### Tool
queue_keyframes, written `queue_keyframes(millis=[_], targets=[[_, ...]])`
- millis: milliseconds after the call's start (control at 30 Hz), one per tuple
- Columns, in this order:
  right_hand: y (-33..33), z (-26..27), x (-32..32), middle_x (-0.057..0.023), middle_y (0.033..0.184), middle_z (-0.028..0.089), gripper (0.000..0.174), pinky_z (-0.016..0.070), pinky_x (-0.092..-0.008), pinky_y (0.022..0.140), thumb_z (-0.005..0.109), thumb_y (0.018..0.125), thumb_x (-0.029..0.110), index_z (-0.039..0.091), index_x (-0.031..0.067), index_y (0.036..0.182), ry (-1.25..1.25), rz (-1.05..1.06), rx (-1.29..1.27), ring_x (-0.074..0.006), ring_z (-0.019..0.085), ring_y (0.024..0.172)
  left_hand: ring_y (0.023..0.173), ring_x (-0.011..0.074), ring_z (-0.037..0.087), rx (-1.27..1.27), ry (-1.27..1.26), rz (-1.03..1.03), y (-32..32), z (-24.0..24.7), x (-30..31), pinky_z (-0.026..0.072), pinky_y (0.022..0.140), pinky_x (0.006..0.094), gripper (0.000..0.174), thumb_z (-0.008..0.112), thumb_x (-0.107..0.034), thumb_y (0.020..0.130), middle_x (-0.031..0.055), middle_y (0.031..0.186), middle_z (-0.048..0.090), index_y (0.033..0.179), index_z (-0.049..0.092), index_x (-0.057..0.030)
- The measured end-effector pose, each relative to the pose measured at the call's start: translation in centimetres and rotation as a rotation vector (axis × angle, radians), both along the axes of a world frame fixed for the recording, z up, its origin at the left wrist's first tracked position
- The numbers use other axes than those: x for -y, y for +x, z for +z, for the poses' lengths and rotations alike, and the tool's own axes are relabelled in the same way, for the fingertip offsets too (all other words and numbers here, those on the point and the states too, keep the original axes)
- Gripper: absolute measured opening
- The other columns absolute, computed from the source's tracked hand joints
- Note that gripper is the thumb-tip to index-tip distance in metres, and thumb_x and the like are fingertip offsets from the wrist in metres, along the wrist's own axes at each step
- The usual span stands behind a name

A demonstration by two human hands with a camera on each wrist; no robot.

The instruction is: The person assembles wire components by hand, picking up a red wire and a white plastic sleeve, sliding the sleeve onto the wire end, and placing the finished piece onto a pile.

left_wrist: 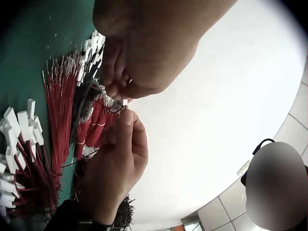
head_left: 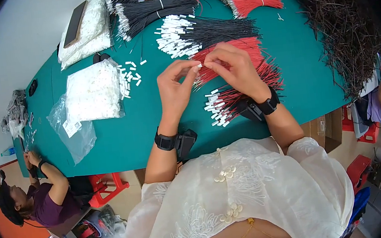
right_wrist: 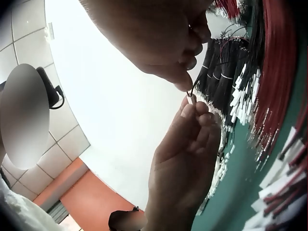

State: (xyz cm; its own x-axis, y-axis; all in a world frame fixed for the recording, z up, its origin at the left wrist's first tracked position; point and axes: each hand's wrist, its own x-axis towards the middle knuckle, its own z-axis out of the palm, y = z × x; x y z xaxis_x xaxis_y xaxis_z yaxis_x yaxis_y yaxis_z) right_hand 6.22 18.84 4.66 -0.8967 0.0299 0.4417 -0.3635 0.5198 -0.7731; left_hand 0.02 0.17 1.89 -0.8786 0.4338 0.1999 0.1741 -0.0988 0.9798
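My left hand (head_left: 174, 89) pinches a small white connector housing (right_wrist: 191, 99) between thumb and forefinger. Facing it, my right hand (head_left: 240, 71) pinches a thin dark wire (right_wrist: 193, 87) right at the end of the housing, fingertips close together. In the left wrist view the wire (left_wrist: 115, 111) curves near the fingertips. Both hands are above a bundle of red wires (head_left: 253, 49) with bare metal ends. Below the right hand lie red and black wires with white housings (head_left: 217, 109) on their ends. Behind the hands is a black wire bundle with white housings (head_left: 175, 37).
Loose white housings (head_left: 131, 74) lie left on the green table (head_left: 132, 143), beside a full clear bag of them (head_left: 92, 92). Tied black bundles (head_left: 156, 11) and red bundles (head_left: 252, 2) sit at the back. A dark wire heap (head_left: 338, 24) stands right. Another person (head_left: 45, 199) sits at left.
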Motion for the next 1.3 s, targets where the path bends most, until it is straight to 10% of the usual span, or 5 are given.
queue_keyframes(millis=[500,767,1067,1200,1300], targets=[[-0.1,0.7,-0.2,-0.0112,0.093,0.065,0.012,0.0487,-0.0318,0.067,0.07,0.094,0.006,0.068,0.0007,0.105,-0.019,0.108,0.081,-0.0227,0.061,0.077,0.08,0.0085,0.067,0.184,0.098,-0.081,-0.4,0.1,0.7,0.0537,0.073,0.0231,0.009,0.07,0.0,0.095,0.0036,0.095,0.073,0.102,0.074,0.0019],[0.0,1.8,-2.7,-0.0116,0.086,0.071,0.014,0.0513,-0.0343,0.066,0.074,0.089,0.007,0.074,0.0,0.101,0.33,-0.037,-0.119,-0.0249,0.067,0.078,0.076,0.0092,0.066,-0.175,0.002,0.362,-2.0,0.0,2.1,0.0524,0.071,0.0225,0.01,0.071,0.002,0.091,0.0031,0.089,0.073,0.1,0.075,0.0],[2.9,3.9,-7.7,-0.0125,0.074,0.072,0.016,0.0537,-0.0377,0.063,0.076,0.085,0.008,0.075,-0.0029,0.097,0.524,0.169,0.541,-0.0276,0.07,0.071,0.077,0.014,0.068,-0.188,-0.467,-0.291,-0.3,1.2,0.7,0.0532,0.071,0.0243,0.012,0.077,-0.008,0.089,0.0071,0.09,0.073,0.099,0.076,-0.0033],[0.9,2.2,-5.5,-0.0131,0.097,0.075,0.026,0.0572,-0.0385,0.078,0.076,0.087,0.012,0.073,-0.0003,0.11,0.414,0.003,0.631,-0.0303,0.07,0.088,0.096,0.0243,0.068,-0.452,-0.532,0.023,-1.7,0.0,0.2,0.0538,0.083,0.0317,0.024,0.076,-0.008,0.088,0.0116,0.108,0.07,0.111,0.073,-0.0048],[-0.8,-1.1,-4.1,-0.015,0.131,0.065,0.045,0.0523,-0.0403,0.099,0.074,0.089,0.014,0.064,0.0029,0.131,0.458,-0.119,0.003,-0.0334,0.063,0.113,0.11,0.0333,0.062,-0.757,-0.529,0.263,-2.7,-1.4,0.1,0.0518,0.094,0.0409,0.034,0.075,-0.006,0.087,0.0144,0.125,0.065,0.12,0.068,-0.0048]])
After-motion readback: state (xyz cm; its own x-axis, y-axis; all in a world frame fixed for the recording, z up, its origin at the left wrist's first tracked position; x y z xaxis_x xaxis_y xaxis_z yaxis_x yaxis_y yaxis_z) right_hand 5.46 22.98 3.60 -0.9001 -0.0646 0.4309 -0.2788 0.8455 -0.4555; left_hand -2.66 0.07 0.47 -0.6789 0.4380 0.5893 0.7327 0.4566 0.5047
